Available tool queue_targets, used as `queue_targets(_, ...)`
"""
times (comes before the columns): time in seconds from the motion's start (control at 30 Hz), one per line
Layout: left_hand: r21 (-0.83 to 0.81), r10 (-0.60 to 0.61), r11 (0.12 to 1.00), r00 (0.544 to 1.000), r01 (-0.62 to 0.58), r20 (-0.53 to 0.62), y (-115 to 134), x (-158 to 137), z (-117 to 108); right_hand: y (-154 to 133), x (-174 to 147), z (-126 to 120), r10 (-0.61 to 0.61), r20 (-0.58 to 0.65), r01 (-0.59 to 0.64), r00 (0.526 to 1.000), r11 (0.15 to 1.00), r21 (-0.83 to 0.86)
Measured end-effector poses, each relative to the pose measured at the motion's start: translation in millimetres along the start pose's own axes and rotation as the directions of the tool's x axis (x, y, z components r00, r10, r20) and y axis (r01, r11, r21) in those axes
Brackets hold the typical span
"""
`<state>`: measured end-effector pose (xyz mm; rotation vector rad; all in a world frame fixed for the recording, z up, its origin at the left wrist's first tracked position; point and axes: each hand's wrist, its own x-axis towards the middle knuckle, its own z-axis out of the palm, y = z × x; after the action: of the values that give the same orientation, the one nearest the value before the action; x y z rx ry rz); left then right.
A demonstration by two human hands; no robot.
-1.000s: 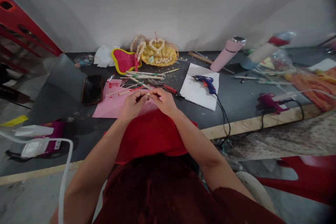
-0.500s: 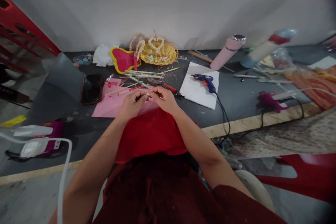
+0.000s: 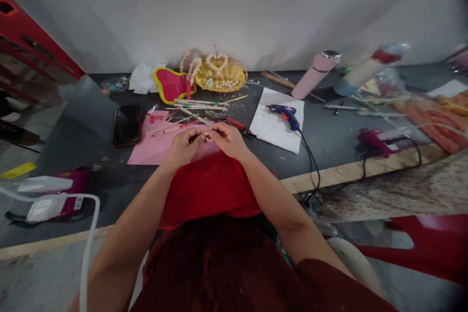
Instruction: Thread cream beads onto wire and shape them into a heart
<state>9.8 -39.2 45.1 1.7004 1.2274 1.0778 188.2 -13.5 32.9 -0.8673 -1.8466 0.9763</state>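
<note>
My left hand (image 3: 185,146) and my right hand (image 3: 227,139) meet fingertip to fingertip above the pink sheet (image 3: 148,151). Both are closed in a pinch on a small pale piece (image 3: 206,135), too small to name. Just beyond the fingers lie several thin printed paper sticks (image 3: 200,104) and a red-handled tool (image 3: 236,122). Behind them stands a yellow woven basket (image 3: 239,78) with small pale pieces in it and a beaded heart (image 3: 217,63) at its rim. A red cloth (image 3: 212,190) lies below my wrists.
To the right a blue glue gun (image 3: 287,114) rests on a white board (image 3: 270,131), its black cord running over the table edge. A pink bottle (image 3: 316,74) stands behind. At left are a phone (image 3: 127,126) and a purple power strip (image 3: 75,190) with a white cable.
My fingers have shifted slightly around the small pale piece, staying pinched together. The other things on the table lie as before.
</note>
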Motion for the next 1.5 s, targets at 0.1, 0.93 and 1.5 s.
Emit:
queue_targets(0.1, -0.007, -0.002, 1.000, 1.000, 0.002, 0.014, -0.3, 0.1, -0.2, -0.7, 0.8, 0.5, -0.019, -0.029, 0.019, 0.999, 1.000, 0.010)
queue_targets(0.93, 0.056, 0.046, 0.997, 0.996, -0.051, 0.080, -5.6, -3.9, 1.8, -3.4, 2.6, -1.6, 0.192, 0.149, -0.226, 0.970, 0.939, 0.258)
queue_targets(1.5, 0.068, 0.033, 0.997, 0.998, -0.037, 0.051, -2.8, -3.3, 0.1, 0.4, 3.2, 0.0, 0.175, 0.152, -0.215, 0.973, 0.928, 0.303)
